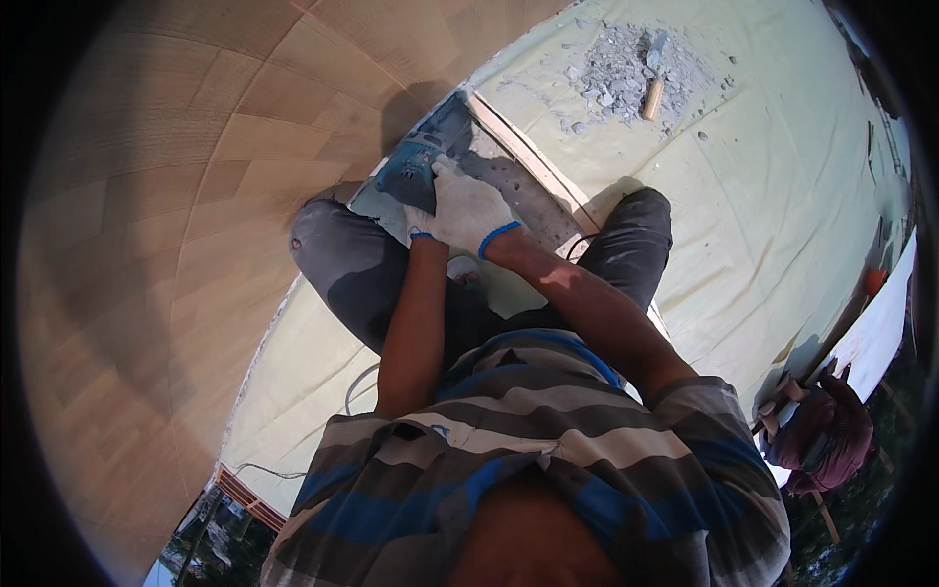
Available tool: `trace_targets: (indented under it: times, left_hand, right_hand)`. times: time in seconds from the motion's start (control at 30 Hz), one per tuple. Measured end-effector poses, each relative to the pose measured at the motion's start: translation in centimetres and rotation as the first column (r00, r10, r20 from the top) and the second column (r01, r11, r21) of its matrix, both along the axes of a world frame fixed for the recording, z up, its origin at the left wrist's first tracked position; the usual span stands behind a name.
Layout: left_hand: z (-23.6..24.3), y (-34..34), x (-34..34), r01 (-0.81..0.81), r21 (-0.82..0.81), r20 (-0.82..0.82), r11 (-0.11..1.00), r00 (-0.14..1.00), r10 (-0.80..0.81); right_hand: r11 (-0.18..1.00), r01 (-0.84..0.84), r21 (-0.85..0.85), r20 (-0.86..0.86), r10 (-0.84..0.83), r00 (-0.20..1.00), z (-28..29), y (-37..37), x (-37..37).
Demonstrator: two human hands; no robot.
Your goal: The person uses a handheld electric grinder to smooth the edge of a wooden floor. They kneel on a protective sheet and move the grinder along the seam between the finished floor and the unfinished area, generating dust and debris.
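A teal power tool is held low against the foot of the tan wall. My right hand, in a white knit glove with a blue cuff, is closed over its near side. My left hand, gloved the same way, grips its rear end, with most of the fingers hidden. The tool's working end lies in shadow and I cannot make it out. Beside it runs a strip of rough grey concrete, bordered on the right by a pale wooden batten.
The tan panelled wall curves along my left. Pale yellow sheeting covers the floor, bearing grey rubble and a wooden-handled tool. A cable lies behind my left leg. Another person crouches at the right by a white panel.
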State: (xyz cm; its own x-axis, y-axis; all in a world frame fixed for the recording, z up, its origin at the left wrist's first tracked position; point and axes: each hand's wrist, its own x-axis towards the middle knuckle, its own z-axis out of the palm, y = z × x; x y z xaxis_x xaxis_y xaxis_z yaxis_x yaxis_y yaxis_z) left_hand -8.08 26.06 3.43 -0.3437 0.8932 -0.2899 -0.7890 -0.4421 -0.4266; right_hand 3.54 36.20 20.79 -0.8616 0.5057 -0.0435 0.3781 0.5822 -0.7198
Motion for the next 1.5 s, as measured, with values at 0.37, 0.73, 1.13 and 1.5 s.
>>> trace_targets:
  times: [0.37,0.73,1.13,1.5]
  left_hand:
    - [-4.9,-0.2,0.7,-0.139,0.029,-0.198,0.990,0.970,0.142]
    - [-1.7,-0.1,-0.6,-0.002,-0.181,-0.202,0.983,0.979,-0.035]
    - [-4.6,-0.8,-0.1,0.093,-0.008,-0.107,0.996,0.990,-0.093]
    - [-5.5,0.0,3.9,0.068,-0.273,-0.307,0.960,0.939,-0.154]
  right_hand:
    - [0.987,0.003,-0.161,0.173,0.025,0.985,2.6,0.4,-0.2]
    - [0.998,0.057,-0.040,0.072,-0.054,0.996,-1.3,-0.3,0.0]
    - [0.972,-0.020,-0.236,0.221,0.074,0.973,1.6,1.2,2.6]
    - [0.963,-0.055,-0.264,0.207,0.112,0.972,-1.5,1.2,5.7]
